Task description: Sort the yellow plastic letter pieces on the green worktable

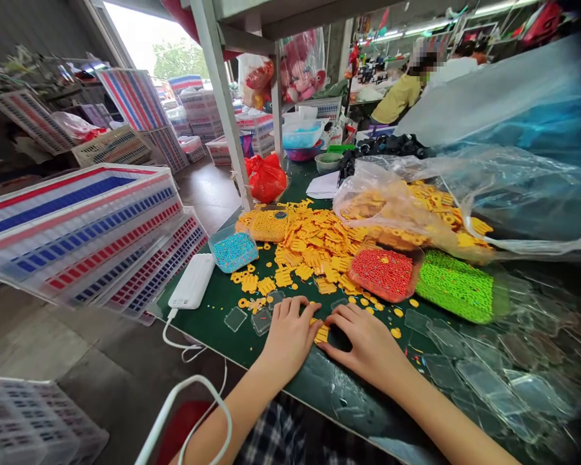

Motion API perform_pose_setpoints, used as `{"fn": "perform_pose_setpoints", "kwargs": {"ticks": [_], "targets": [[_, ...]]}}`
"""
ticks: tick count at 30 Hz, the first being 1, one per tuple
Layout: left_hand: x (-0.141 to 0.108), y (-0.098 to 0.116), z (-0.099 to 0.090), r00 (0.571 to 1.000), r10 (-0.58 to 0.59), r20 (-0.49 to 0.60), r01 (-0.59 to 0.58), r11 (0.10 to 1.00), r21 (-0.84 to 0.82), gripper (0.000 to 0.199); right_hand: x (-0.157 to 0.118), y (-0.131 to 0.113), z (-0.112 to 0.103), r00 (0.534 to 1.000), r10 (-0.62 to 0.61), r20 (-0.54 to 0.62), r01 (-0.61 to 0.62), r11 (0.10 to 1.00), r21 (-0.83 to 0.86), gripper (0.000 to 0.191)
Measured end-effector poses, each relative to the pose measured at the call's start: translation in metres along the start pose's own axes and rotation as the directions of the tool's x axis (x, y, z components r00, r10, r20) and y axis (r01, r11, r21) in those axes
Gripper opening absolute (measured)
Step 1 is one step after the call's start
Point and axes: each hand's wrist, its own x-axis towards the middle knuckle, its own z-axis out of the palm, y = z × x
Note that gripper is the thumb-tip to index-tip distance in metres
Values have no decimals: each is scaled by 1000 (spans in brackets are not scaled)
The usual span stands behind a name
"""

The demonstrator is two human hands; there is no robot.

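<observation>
Near the front edge of the green table [223,329], my left hand [291,328] and my right hand [361,336] meet at a small yellow plastic piece [321,332]. The fingers of each hand are closed on it, one from each side. Beyond them spreads a heap of similar yellow pieces [314,236]. Around the heap stand trays of blue beads [234,250], yellow beads [268,225], red beads [382,271] and green beads [455,284]. Small clear plastic plates [235,318] lie left of my left hand.
A white power bank [192,281] with a cable lies at the left edge. Many clear plates [494,387] cover the right side. Behind are a plastic bag of yellow pieces [407,200], a red bag [266,177] and a metal post [223,97]. Striped crates [82,226] stand left; a person sits far back.
</observation>
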Motion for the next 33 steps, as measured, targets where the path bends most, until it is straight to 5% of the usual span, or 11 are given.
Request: {"fn": "perform_pose_setpoints", "kwargs": {"ticks": [5,9,12,15,23,27,30,33], "targets": [[18,-28,-33,991,75,-110,-88,989,-117,25,-1,2,2,1000,-4,-27,4,1000,17,17],[40,-91,-82,957,-144,-252,147,989,-7,21,-2,4,4,999,-20,-50,21,999,24,17],[43,-127,-104,967,-211,-142,236,952,194,26,-3,6,6,996,-35,-77,37,999,27,17],[39,-140,-103,973,-220,-62,228,909,348,22,-3,7,8,996,-28,-86,31,999,33,18],[33,-123,-91,979,-78,-189,141,928,345,18,0,3,-3,997,43,-70,-35,993,116,24],[27,-95,-97,964,21,-266,74,937,342,18,1,2,-11,976,163,-143,-108,939,328,27],[27,-66,-98,942,152,-299,-51,946,321,18,4,5,-13,944,310,-116,-181,776,605,35],[36,-37,-91,910,314,-270,-248,935,254,19,10,12,-11,880,474,-16,-211,422,882,50]]}}
